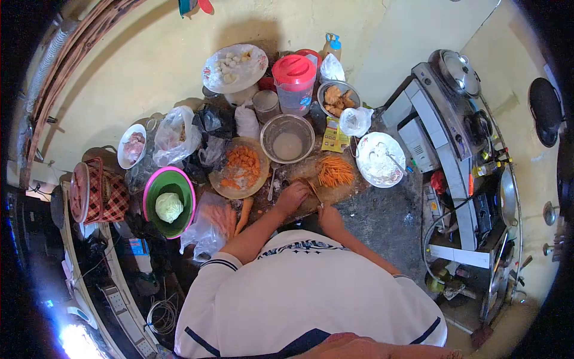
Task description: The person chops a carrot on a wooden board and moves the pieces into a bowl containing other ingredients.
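My left hand (293, 197) rests on the wooden board (354, 190), its fingers bent over a small piece I cannot make out clearly. Close to its right, my right hand (329, 216) is closed round the handle of a knife (319, 201), whose thin blade points up and left toward my left fingertips. Thin carrot sticks (335, 172) lie in a pile on the board, just beyond both hands. Left of my left hand are a whole carrot (244, 215) and a spoon (271, 186).
Behind the board stand a metal bowl (288, 139), a plate of carrot pieces (264, 175) and a pitcher (294, 81). A plate of white powder (381, 160) is at right. At left, a green basin (185, 225) holds a cabbage (169, 207), near a bag of carrots (207, 222).
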{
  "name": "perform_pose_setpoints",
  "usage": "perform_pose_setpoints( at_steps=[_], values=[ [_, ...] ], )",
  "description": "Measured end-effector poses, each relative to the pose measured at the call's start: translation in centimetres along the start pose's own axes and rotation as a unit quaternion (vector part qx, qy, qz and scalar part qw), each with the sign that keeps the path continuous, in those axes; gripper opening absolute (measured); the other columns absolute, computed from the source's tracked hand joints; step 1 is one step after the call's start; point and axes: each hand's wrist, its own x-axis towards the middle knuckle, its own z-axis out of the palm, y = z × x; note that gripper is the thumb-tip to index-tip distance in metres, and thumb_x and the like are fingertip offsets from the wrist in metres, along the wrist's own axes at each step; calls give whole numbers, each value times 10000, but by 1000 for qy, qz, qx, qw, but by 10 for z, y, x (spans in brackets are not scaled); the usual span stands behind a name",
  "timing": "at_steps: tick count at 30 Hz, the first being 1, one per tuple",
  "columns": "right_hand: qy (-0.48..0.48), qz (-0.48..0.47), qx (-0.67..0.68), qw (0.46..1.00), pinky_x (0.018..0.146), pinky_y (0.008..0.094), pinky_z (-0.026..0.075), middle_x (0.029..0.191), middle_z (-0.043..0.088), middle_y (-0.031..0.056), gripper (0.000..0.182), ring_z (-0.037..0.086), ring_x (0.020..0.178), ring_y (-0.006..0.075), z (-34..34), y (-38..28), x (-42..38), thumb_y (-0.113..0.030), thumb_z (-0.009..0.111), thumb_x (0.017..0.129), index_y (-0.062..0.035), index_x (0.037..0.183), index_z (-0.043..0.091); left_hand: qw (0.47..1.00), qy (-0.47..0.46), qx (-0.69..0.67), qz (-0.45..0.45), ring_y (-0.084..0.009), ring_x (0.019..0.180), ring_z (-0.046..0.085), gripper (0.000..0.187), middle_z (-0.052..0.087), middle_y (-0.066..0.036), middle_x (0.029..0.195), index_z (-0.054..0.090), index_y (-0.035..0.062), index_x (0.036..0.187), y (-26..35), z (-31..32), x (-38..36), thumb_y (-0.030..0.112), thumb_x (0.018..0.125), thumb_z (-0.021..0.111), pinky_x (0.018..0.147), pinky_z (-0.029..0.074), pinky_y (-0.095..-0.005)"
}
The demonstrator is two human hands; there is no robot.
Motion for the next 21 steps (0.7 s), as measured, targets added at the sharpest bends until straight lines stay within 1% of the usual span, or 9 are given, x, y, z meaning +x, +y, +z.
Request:
perform_pose_setpoints(
  at_steps=[2,5,9,11,14,18,21],
  values=[
    [-2,-7,-8,1000,585,536,462,699,582,295,265,587,684,460,-5,-7,0,-243,470,895,21,897,448,999,-24,31,-27,-285,913,573,196,611,-120,922,612,4,862,4,-5,1,116,706,653,799,483,-360],
    [-17,-8,-11,1000,586,532,466,705,586,292,262,588,685,461,-8,-13,-1,-242,471,897,20,895,460,1000,-11,16,-23,-282,910,574,197,613,-117,912,611,2,858,5,-7,1,105,697,657,799,483,-361],
    [-17,-15,-17,1000,598,527,472,725,592,288,267,592,693,458,4,-2,3,-249,466,898,18,902,472,1000,2,12,-14,-286,903,573,192,611,-117,907,608,1,849,0,-1,-2,97,692,661,793,484,-364],
    [-28,1,-55,998,609,526,474,737,596,280,274,598,702,445,10,2,8,-256,462,898,18,910,476,1000,-7,17,-23,-285,906,571,190,611,-115,905,606,5,848,3,-2,0,107,697,658,796,482,-362],
    [-20,7,-41,999,620,529,475,742,598,276,278,600,712,437,20,4,19,-262,457,898,14,922,476,999,-14,24,-19,-283,907,570,190,611,-114,903,607,7,850,0,1,-2,118,703,655,799,481,-359],
    [2,-13,-47,999,617,527,476,736,596,277,266,601,712,435,9,-1,6,-252,460,896,11,934,473,999,-11,30,-27,-286,912,569,193,613,-111,909,609,14,857,2,-2,-1,128,707,654,807,478,-359],
    [-5,-11,-14,1000,614,529,473,729,593,280,244,597,705,440,-2,-4,0,-233,465,893,6,939,470,999,-13,18,-23,-287,934,568,195,616,-106,933,617,23,873,-2,2,-2,133,716,654,826,474,-361]
  ],
)
